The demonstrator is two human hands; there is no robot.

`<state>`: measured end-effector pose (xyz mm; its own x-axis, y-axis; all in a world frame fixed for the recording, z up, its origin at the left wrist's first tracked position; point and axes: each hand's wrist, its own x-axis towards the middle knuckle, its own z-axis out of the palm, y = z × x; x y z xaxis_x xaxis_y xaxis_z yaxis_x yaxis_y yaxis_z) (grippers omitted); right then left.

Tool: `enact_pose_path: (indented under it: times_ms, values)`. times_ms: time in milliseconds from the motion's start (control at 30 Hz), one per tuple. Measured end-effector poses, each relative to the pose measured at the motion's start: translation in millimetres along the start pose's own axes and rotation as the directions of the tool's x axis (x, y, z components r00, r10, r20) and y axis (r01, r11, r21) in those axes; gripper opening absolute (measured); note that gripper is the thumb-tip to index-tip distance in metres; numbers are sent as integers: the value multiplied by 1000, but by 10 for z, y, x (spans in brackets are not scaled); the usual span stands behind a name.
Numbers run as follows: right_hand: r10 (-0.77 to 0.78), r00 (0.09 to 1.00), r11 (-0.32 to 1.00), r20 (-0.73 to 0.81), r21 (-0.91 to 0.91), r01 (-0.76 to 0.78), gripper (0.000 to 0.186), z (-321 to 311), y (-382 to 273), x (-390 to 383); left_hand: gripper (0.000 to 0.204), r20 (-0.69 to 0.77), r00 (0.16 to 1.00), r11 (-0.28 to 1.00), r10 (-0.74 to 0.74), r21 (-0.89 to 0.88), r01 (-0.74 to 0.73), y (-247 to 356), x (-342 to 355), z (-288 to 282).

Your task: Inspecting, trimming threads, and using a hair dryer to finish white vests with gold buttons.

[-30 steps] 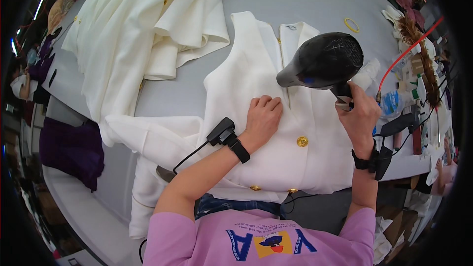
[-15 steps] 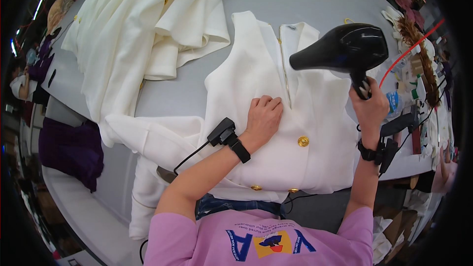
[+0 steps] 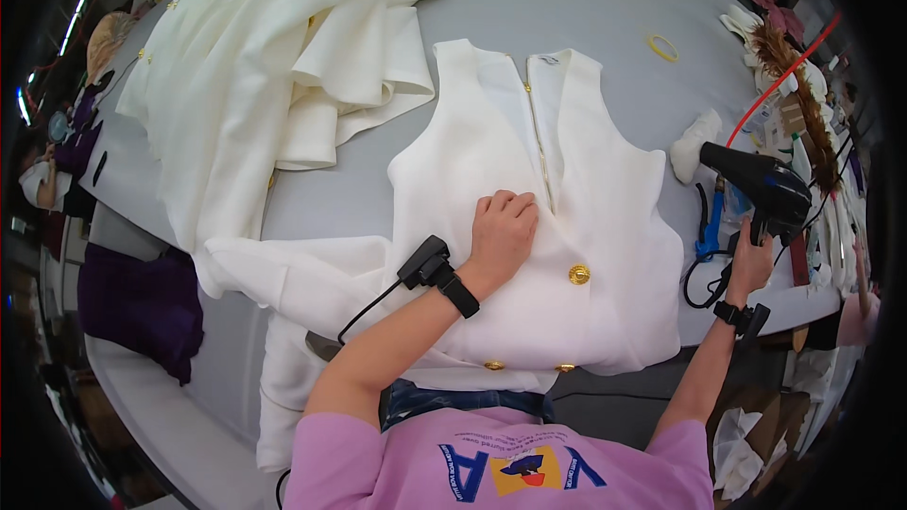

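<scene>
A white sleeveless garment (image 3: 605, 189) lies spread in front of me, with a deep V neck, a gold zip (image 3: 539, 132) showing inside and gold buttons (image 3: 579, 274). At the bottom of the V, my left hand (image 3: 504, 236) rests on the cloth, its fingers curled in on the fabric; the fingertips are hidden. My right hand (image 3: 751, 260) is wrapped around the handle of a black hair dryer (image 3: 767, 187), off the garment's right side. The dryer's nozzle points up and left, toward a small white bundle (image 3: 694, 144).
More white garments (image 3: 274, 66) are heaped at the far left of the grey table (image 3: 605, 9). A yellow ring (image 3: 663, 47) lies toward the back. On the right are a blue-handled tool (image 3: 711, 222), a red hose (image 3: 784, 80) and clutter. Purple cloth (image 3: 140, 312) hangs at the left.
The hair dryer, in my right hand, has moved from over the garment's right shoulder out to the right and lower. My left hand stays in the same place on the garment.
</scene>
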<state>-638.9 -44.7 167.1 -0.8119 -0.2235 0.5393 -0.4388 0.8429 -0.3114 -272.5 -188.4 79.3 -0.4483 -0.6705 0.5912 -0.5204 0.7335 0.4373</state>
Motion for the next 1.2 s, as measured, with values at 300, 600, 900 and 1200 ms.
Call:
enact_pose_path:
  times_ms: [300, 600, 900, 1200]
  values:
    - [-76, 997, 996, -34, 45, 77, 58, 459, 37, 43, 16, 46, 999, 1000, -26, 4, 26, -221, -8, -231]
    - [-117, 985, 993, 128, 28, 114, 65, 853, -198, 346, 22, 91, 994, 996, -65, 65, 59, -576, -14, -522]
    - [-378, 926, 925, -6, -49, 377, 50, 759, -613, 332, 22, 113, 991, 995, -69, 75, 61, -583, -14, -571]
    - [-538, 335, 548, 774, 623, -558, 28, 527, -1299, -632, 26, 316, 941, 992, -121, 75, 102, 0, 436, -641]
